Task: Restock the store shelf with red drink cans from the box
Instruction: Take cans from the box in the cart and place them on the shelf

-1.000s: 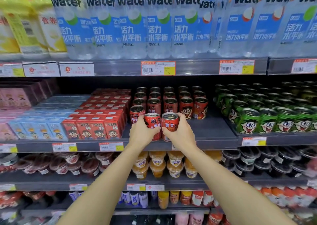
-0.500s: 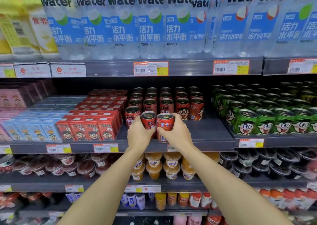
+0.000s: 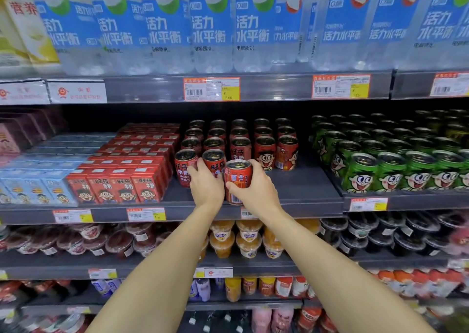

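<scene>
Rows of red drink cans (image 3: pixel 264 152) stand on the middle shelf (image 3: pixel 299 195). My left hand (image 3: pixel 206 187) grips a red can (image 3: pixel 215 164) that stands upright in line with the front-left can (image 3: pixel 184 166). My right hand (image 3: pixel 255 189) holds another red can (image 3: pixel 238 178) near the shelf's front edge, just right of the left-hand can and touching it. Its base is hidden by my fingers. The box is out of view.
Red drink cartons (image 3: pixel 121 188) sit left of the cans, green cans (image 3: pixel 385 170) to the right. Bare shelf lies in front of the right-hand red rows. Water bottles (image 3: pixel 210 28) fill the shelf above; jelly cups (image 3: pixel 248 241) sit below.
Both hands have pushed their cans deeper onto the shelf. The left-hand can now lines up with the front-left can. The view has come closer to the shelf.
</scene>
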A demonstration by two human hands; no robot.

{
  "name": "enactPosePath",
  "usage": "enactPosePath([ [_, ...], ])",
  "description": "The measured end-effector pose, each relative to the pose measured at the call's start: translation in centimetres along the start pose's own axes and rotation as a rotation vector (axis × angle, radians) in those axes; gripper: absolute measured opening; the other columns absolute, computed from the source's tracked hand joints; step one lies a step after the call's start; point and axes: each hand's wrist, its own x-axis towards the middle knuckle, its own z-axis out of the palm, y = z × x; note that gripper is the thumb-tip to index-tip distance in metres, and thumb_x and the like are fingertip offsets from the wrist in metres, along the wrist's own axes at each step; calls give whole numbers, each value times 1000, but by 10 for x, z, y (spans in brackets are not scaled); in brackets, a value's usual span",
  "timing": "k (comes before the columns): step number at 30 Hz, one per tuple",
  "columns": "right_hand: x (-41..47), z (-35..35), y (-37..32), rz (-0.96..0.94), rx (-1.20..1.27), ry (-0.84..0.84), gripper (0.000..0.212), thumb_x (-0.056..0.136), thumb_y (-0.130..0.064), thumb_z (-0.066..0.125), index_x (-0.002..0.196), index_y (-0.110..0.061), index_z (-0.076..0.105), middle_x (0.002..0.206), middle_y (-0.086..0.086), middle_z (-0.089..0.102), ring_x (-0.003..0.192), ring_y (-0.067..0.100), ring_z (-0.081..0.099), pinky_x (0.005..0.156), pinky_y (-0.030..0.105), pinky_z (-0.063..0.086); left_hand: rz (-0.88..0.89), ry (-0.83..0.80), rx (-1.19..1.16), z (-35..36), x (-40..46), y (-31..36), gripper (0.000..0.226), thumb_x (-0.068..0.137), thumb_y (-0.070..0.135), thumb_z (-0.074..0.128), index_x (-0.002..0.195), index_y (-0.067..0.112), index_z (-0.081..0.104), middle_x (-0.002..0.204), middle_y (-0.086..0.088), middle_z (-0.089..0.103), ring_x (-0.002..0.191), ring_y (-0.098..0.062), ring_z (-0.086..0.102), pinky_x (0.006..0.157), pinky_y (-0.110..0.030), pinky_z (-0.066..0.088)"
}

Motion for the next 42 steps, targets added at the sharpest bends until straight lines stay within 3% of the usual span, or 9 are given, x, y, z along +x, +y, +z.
enactPosePath([
  [6, 2, 1, 2, -10, -4, 20, 80, 83, -50, 72, 148, -26, 32, 136, -3, 54, 123, 21, 53, 100, 44, 46, -12, 13, -29, 6, 4, 1, 56, 91, 10, 62, 139, 6, 35, 140, -18, 40, 118, -41, 52, 93, -45, 44],
  [14, 1, 1, -1, -8, -5, 27, 78, 83, -50, 72, 146, -26, 33, 132, -2, 56, 119, 21, 54, 99, 46, 47, 30, -24, 240, -1, 12, 7, 49, 92, 22, 64, 130, 3, 40, 131, -18, 52, 111, -38, 59, 84, -45, 47],
  [19, 1, 3, -3, 7, -10, 29, 79, 83, -51, 71, 147, -26, 32, 132, -2, 56, 119, 22, 55, 100, 49, 47, 88, -87, 264, -14, 18, 1, 43, 91, 26, 65, 123, 3, 47, 121, -16, 59, 109, -36, 60, 84, -42, 49],
  [24, 2, 3, -3, 24, -22, 28, 79, 83, -52, 70, 147, -26, 31, 131, -3, 57, 118, 22, 56, 100, 49, 47, 199, -164, 445, -23, 10, -22, 38, 94, 43, 53, 114, 12, 59, 108, -9, 67, 100, -31, 64, 80, -39, 52],
  [26, 2, 4, -3, 31, -27, 25, 79, 83, -53, 70, 147, -26, 32, 131, -3, 57, 119, 22, 55, 101, 50, 46, 250, -247, 542, -22, 6, -35, 45, 94, 53, 46, 112, 15, 63, 111, -6, 66, 102, -28, 61, 84, -39, 51],
  [29, 1, 5, -2, 31, -44, 30, 80, 83, -54, 70, 148, -26, 30, 133, -2, 57, 121, 23, 55, 101, 50, 45, 349, -307, 600, -20, 3, -56, 57, 94, 60, 36, 128, 20, 58, 128, -2, 56, 119, -26, 49, 96, -43, 41],
  [32, 0, 4, -1, 22, -39, 29, 82, 84, -53, 70, 149, -25, 30, 133, -2, 57, 121, 21, 54, 100, 48, 47, 398, -211, 566, -12, -1, -73, 57, 95, 57, 33, 132, 21, 57, 133, 0, 54, 123, -24, 46, 98, -42, 36],
  [36, -1, 3, 0, 20, -1, 13, 81, 83, -53, 71, 147, -26, 32, 130, -2, 58, 117, 21, 57, 97, 49, 50, 444, -46, 504, 1, -14, -88, 70, 91, 58, 19, 120, 18, 69, 127, -3, 63, 121, -24, 53, 96, -42, 36],
  [42, 1, 5, -6, 20, 19, 30, 81, 80, -51, 73, 145, -24, 34, 131, 0, 56, 117, 22, 58, 96, 49, 52, 452, 0, 494, 5, -14, -91, 65, 92, 54, 24, 112, 17, 73, 121, -4, 68, 119, -25, 56, 95, -42, 37],
])
